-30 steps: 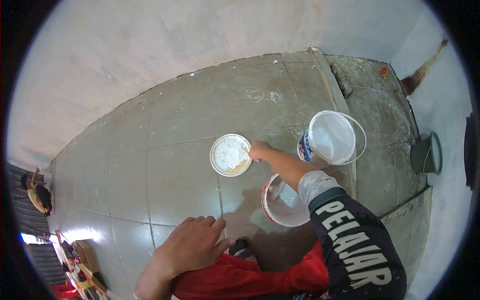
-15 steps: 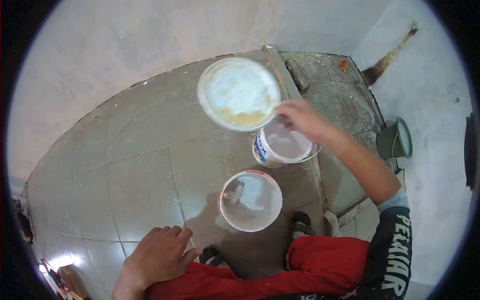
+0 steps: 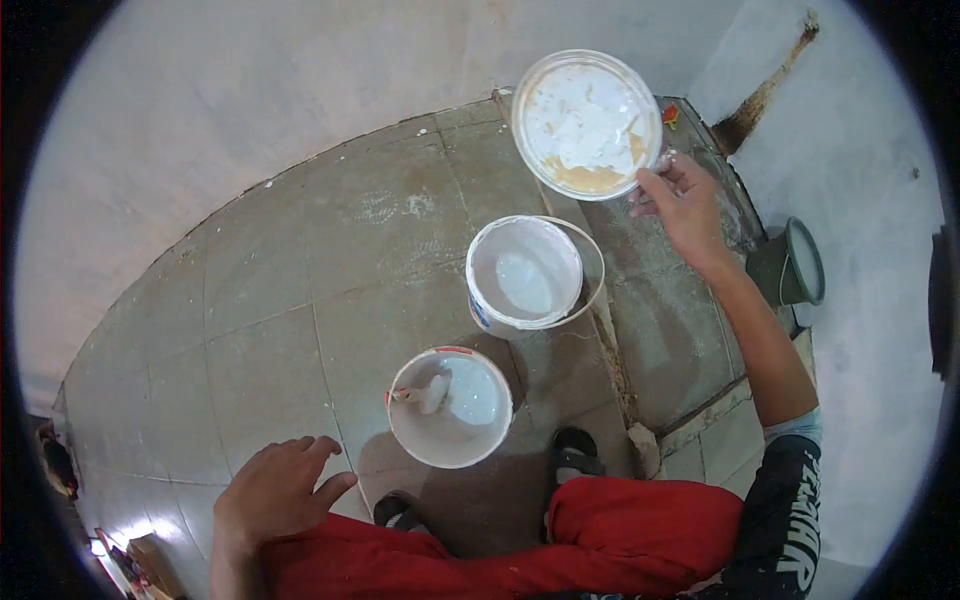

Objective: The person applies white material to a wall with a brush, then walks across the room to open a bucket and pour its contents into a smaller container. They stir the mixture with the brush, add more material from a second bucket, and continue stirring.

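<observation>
A round lid point(image 3: 587, 123) with white, flaky residue and a yellowish patch hangs tilted at the upper right. My right hand point(image 3: 686, 205) pinches its lower right rim. Below the lid stands a white bucket point(image 3: 525, 272) with whitish contents and its handle lowered to the right. Nearer to me is a second bucket point(image 3: 452, 408), its rim partly red, with white liquid and a pale tool inside. My left hand point(image 3: 282, 487) hovers over my left leg at the lower left, fingers apart and holding nothing.
A raised ledge point(image 3: 615, 370) runs along the tiled floor point(image 3: 262, 370) right of the buckets. A dark green bucket point(image 3: 788, 265) leans by the right wall. A small red and yellow object point(image 3: 670, 116) lies in the far corner. A cardboard box point(image 3: 152, 570) is at the lower left.
My right hand has moved the lid up and to the right, away from the farther bucket, whose opening is now uncovered. My left hand has shifted slightly left.
</observation>
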`<action>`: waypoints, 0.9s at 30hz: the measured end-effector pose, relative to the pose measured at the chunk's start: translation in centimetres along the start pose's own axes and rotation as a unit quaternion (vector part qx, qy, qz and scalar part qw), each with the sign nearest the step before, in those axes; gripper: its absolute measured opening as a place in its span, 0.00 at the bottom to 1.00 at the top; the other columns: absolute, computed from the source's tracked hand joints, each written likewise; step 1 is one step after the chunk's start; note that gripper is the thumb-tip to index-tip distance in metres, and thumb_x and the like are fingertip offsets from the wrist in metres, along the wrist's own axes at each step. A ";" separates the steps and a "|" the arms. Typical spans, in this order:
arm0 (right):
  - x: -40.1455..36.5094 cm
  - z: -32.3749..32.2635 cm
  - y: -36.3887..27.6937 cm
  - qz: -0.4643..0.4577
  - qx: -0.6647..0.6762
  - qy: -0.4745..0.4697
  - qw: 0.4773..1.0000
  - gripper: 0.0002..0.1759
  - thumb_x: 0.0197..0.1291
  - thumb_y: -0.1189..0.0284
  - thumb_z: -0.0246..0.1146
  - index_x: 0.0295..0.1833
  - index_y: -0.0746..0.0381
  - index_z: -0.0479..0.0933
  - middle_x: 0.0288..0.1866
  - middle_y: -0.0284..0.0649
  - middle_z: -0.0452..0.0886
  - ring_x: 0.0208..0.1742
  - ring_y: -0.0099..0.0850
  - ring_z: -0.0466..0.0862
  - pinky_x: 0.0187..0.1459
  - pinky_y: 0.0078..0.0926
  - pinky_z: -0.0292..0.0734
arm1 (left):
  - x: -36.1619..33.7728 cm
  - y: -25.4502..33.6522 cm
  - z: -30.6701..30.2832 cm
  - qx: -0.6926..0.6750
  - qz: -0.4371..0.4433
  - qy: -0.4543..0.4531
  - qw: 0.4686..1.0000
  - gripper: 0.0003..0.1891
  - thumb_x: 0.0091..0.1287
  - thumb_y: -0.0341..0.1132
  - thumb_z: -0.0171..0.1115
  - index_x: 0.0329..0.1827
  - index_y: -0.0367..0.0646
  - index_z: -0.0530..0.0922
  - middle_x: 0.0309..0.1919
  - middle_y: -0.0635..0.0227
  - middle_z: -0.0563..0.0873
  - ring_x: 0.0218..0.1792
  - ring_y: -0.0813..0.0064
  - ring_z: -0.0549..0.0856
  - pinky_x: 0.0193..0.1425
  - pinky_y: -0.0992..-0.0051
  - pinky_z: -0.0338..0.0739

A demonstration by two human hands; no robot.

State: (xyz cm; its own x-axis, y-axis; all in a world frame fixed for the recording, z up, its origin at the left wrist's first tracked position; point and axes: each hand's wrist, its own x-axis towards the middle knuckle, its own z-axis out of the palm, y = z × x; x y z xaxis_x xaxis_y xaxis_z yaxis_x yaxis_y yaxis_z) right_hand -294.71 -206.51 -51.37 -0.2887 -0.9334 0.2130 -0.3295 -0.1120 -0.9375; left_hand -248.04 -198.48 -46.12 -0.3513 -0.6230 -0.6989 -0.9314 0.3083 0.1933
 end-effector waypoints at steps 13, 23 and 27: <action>-4.7 -3.2 5.2 -0.005 -0.124 0.031 0.992 0.08 0.62 0.77 0.64 0.33 0.69 0.73 0.23 0.37 0.76 0.27 0.22 0.80 0.30 0.25 0.75 | 0.7 0.1 -0.2 -0.024 0.012 0.009 1.000 0.22 0.73 0.49 0.58 0.59 0.41 0.76 0.51 0.53 0.85 0.55 0.54 0.83 0.59 0.60 0.77; -4.6 -2.5 3.8 -0.079 -0.302 0.031 0.949 0.11 0.58 0.73 0.65 0.32 0.69 0.73 0.24 0.45 0.76 0.24 0.32 0.75 0.29 0.34 0.71 | 1.0 -0.3 -0.4 -0.026 0.021 0.005 0.999 0.22 0.73 0.49 0.57 0.59 0.41 0.76 0.52 0.52 0.85 0.55 0.53 0.83 0.60 0.60 0.77; -4.1 -0.8 2.4 -0.145 -0.354 -0.031 0.923 0.08 0.58 0.74 0.64 0.34 0.68 0.74 0.30 0.48 0.77 0.28 0.45 0.79 0.32 0.39 0.73 | 1.0 -0.5 -0.3 -0.037 0.020 0.002 0.999 0.22 0.72 0.49 0.58 0.59 0.41 0.76 0.52 0.52 0.85 0.55 0.53 0.83 0.60 0.60 0.76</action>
State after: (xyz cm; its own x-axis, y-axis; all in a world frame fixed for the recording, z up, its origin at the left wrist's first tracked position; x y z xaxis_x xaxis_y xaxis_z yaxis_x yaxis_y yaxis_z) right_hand -295.00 -202.71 -54.25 -0.0514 -0.9194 0.3899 -0.8962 -0.1298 -0.4242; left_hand -247.98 -199.43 -46.74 -0.3886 -0.6138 -0.6872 -0.9210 0.2797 0.2710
